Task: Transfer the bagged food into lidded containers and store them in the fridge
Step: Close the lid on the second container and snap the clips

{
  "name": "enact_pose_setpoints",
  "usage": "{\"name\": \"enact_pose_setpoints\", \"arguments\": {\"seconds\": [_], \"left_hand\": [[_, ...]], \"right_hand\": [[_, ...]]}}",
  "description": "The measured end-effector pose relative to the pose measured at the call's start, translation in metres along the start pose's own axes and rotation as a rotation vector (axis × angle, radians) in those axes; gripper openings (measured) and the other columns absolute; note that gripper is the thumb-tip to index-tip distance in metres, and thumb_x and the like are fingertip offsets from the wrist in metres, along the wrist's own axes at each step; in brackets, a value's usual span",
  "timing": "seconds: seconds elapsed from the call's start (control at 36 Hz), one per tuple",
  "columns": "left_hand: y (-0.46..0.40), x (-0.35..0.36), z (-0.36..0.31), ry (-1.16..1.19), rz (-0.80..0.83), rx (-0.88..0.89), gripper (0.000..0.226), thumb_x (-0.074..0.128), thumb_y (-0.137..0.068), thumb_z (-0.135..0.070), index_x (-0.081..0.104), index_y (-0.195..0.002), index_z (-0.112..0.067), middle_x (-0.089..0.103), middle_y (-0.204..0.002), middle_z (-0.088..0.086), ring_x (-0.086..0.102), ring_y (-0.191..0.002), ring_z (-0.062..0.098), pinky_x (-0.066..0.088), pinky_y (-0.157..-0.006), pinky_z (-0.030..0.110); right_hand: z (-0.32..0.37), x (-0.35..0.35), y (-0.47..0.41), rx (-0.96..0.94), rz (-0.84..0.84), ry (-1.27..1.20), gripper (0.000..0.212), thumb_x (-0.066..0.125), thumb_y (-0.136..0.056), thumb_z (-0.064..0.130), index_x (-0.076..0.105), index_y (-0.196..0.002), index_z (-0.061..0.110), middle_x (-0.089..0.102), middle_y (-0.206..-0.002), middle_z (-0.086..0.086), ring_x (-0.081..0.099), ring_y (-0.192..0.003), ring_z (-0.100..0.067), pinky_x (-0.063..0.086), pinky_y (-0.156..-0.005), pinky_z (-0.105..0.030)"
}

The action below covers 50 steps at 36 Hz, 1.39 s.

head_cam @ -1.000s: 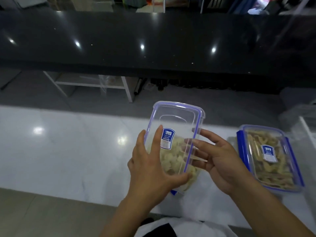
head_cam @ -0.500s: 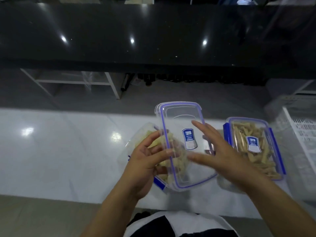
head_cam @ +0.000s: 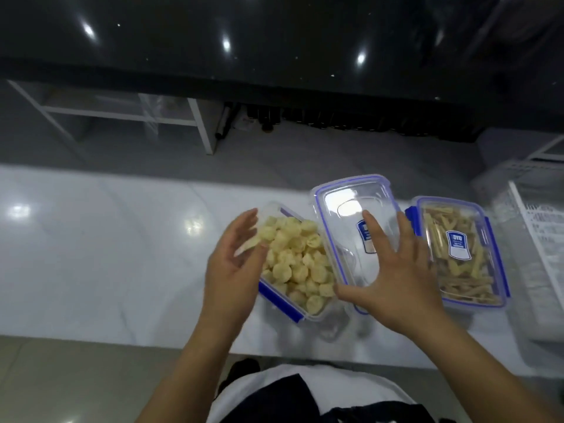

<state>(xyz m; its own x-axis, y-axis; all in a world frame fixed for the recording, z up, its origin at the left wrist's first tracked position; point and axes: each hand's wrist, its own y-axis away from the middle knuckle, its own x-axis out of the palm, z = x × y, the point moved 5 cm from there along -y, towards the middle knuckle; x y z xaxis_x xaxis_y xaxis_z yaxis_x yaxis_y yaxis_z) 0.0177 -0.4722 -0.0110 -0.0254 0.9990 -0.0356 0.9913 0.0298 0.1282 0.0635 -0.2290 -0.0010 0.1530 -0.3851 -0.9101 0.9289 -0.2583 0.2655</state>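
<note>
The open container (head_cam: 297,267) of pale round snacks (head_cam: 300,257) sits on the white counter (head_cam: 106,254), turned at a slant, its long axis running from far-left to near-right. The left hand (head_cam: 233,270) cups its left wall, fingers spread and loose, not clamped. Just to the right lies the clear lid (head_cam: 345,227) with its blue seal, flat or nearly so on the counter, long axis pointing away from the person. The right hand (head_cam: 393,270) is splayed on top of it, thumb at the near-left edge; whether it grips or only presses I cannot tell. So the lid lies right of the tub and under the right hand, the nearer one; closing it looks like a short slide left plus a twist to match the tub's slant. Further right, a shut container (head_cam: 457,254) of pale sticks has its blue clips down. Its blue label (head_cam: 457,244) seems to read "DYU", but the small print is too blurred. The lid's own label is half hidden by a finger.
</note>
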Motion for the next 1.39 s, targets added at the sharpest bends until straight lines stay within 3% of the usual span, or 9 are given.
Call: {"name": "enact_pose_setpoints", "arguments": {"seconds": [0.08,0.17,0.25,0.42,0.67,0.94,1.06,1.17,1.39], "left_hand": [[-0.013,-0.036,0.024,-0.139,-0.162,-0.124,0.044,0.061,-0.099,-0.023,0.053,-0.130,-0.055,0.054,-0.139,-0.021,0.053,-0.123,-0.001,0.054,-0.095,0.033],[-0.019,-0.045,0.054,0.003,-0.074,-0.371,0.041,0.060,-0.100,-0.023,0.053,-0.136,-0.043,0.052,-0.145,-0.006,0.057,-0.125,0.018,0.055,-0.096,0.041],[-0.018,-0.038,0.067,0.170,0.037,-0.464,0.036,0.061,-0.099,-0.018,0.061,-0.133,-0.031,0.065,-0.132,0.000,0.068,-0.113,0.021,0.060,-0.089,0.043],[-0.019,-0.032,0.074,0.224,0.045,-0.446,0.030,0.062,-0.099,-0.019,0.067,-0.125,-0.033,0.073,-0.117,-0.005,0.073,-0.104,0.018,0.062,-0.084,0.043],[-0.025,-0.039,0.080,0.255,0.096,-0.454,0.035,0.065,-0.097,-0.017,0.065,-0.129,-0.032,0.070,-0.123,-0.007,0.072,-0.105,0.016,0.062,-0.085,0.044],[-0.024,-0.038,0.085,0.301,0.087,-0.457,0.036,0.061,-0.099,-0.013,0.065,-0.129,-0.032,0.069,-0.127,-0.005,0.071,-0.109,0.018,0.060,-0.088,0.047],[-0.024,-0.039,0.087,0.295,0.092,-0.452,0.033,0.064,-0.098,-0.019,0.066,-0.126,-0.037,0.070,-0.124,-0.008,0.071,-0.108,0.016,0.062,-0.084,0.044],[-0.025,-0.037,0.085,0.273,0.121,-0.424,0.033,0.066,-0.097,-0.024,0.065,-0.127,-0.038,0.070,-0.123,-0.009,0.070,-0.109,0.018,0.062,-0.082,0.040],[-0.024,-0.037,0.081,0.192,0.144,-0.414,0.037,0.070,-0.091,-0.035,0.064,-0.126,-0.044,0.068,-0.126,-0.009,0.066,-0.116,0.022,0.062,-0.083,0.044]], "right_hand": [[-0.011,0.003,-0.002,0.078,-0.046,0.177,0.123,0.031,-0.038,0.097,-0.019,-0.144,0.061,-0.027,-0.161,0.009,-0.004,-0.149,-0.037,0.015,-0.115,-0.064],[-0.015,0.010,-0.003,0.112,-0.031,0.276,0.123,0.028,-0.041,0.096,-0.015,-0.148,0.055,-0.023,-0.161,0.005,-0.005,-0.147,-0.040,0.015,-0.115,-0.065],[-0.011,0.023,-0.005,0.104,0.031,0.332,0.124,0.022,-0.040,0.098,-0.019,-0.148,0.052,-0.028,-0.160,0.003,-0.003,-0.146,-0.044,0.015,-0.114,-0.066],[0.012,0.032,-0.010,0.044,0.032,0.342,0.122,0.026,-0.044,0.098,-0.024,-0.145,0.052,-0.029,-0.159,0.002,-0.004,-0.145,-0.047,0.017,-0.112,-0.064],[0.042,0.044,-0.007,-0.096,0.073,0.376,0.119,0.043,-0.055,0.092,-0.022,-0.146,0.049,-0.025,-0.162,-0.001,-0.006,-0.144,-0.045,0.013,-0.112,-0.064],[0.014,0.017,-0.011,-0.013,0.026,0.283,0.122,0.051,-0.050,0.092,-0.012,-0.148,0.056,-0.023,-0.162,0.008,-0.001,-0.149,-0.043,0.015,-0.115,-0.063],[0.020,0.017,0.007,-0.171,0.000,0.114,0.122,0.056,-0.048,0.092,-0.001,-0.151,0.057,-0.016,-0.164,0.010,0.002,-0.151,-0.039,0.015,-0.115,-0.064],[0.037,0.040,0.021,-0.346,0.071,0.140,0.119,0.062,-0.052,0.083,0.004,-0.152,0.054,-0.010,-0.165,0.005,0.003,-0.149,-0.038,0.017,-0.115,-0.062],[0.036,0.061,-0.010,-0.317,0.203,0.141,0.117,0.060,-0.053,0.084,-0.012,-0.142,0.060,-0.016,-0.164,0.008,0.000,-0.149,-0.032,0.020,-0.116,-0.057]]}}
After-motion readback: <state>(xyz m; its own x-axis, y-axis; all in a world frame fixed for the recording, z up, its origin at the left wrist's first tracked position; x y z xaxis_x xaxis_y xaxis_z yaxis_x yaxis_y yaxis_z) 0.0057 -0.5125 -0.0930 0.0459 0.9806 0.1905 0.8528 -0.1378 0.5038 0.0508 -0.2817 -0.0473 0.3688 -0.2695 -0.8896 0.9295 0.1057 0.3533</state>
